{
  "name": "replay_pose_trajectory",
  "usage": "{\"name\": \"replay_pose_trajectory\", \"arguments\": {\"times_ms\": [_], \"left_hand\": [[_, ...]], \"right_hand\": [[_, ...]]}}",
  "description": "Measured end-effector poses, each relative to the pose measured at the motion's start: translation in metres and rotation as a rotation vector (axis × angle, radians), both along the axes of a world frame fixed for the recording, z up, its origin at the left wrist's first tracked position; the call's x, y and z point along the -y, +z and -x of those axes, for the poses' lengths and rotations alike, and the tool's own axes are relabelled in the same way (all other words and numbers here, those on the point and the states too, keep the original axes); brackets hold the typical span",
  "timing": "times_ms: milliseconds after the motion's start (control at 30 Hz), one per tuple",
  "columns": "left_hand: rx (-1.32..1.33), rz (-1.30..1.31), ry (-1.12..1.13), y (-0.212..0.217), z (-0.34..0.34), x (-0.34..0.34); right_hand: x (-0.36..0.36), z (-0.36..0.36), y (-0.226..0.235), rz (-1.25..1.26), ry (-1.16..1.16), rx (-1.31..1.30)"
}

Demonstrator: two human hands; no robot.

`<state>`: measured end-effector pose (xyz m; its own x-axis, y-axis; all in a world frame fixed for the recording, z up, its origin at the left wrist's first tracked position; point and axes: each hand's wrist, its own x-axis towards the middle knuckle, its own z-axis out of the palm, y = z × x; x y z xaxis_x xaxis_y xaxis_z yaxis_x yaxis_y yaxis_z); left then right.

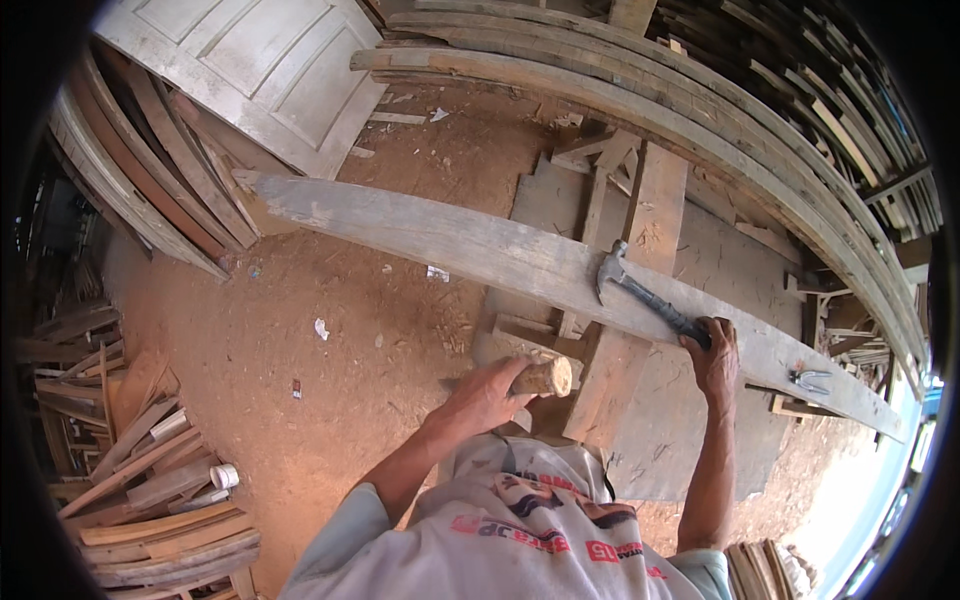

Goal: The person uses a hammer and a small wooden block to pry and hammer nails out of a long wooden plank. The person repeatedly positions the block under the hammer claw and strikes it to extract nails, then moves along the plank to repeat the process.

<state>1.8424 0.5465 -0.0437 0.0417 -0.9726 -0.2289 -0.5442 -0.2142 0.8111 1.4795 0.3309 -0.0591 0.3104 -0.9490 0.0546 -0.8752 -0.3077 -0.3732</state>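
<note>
A long grey plank [450, 242] runs across in front of me, from upper left to lower right. On it lies a claw hammer [645, 292] with a dark handle, its head toward the left. My right hand [714, 358] is closed round the end of that handle. Close to my body, my left hand [486, 392] grips a short round piece of wood [546, 378], its pale end face turned up; the rest is partly hidden by the fingers. Farther right on the plank rests a small pair of pliers [808, 379].
A wooden beam [655, 200] crosses beneath the plank. Long boards [600, 90] are stacked beyond it. A panelled white door [270, 70] leans at upper left, beside curved-looking boards [150, 160]. Scrap wood [160, 470] and a white cup [224, 476] lie at lower left on the dirt floor [350, 290].
</note>
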Motion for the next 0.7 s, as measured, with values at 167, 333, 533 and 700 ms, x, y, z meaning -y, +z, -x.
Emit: {"name": "replay_pose_trajectory", "arguments": {"times_ms": [167, 333, 533, 700], "left_hand": [[0.290, -0.019, 0.051, 0.009, -0.039, 0.033], [0.700, -0.048, -0.057, -0.015, -0.072, 0.086], [0.654, -0.121, -0.204, -0.038, -0.080, 0.117], [0.249, -0.001, -0.627, -0.017, -0.067, 0.112]], "right_hand": [[-0.003, 0.000, -0.006, 0.081, 0.003, 0.037], [-0.012, -0.004, -0.008, 0.136, 0.014, 0.046], [-0.072, -0.027, 0.016, -0.114, -0.059, 0.032], [-0.132, -0.053, 0.008, -0.261, -0.227, 0.090]]}}
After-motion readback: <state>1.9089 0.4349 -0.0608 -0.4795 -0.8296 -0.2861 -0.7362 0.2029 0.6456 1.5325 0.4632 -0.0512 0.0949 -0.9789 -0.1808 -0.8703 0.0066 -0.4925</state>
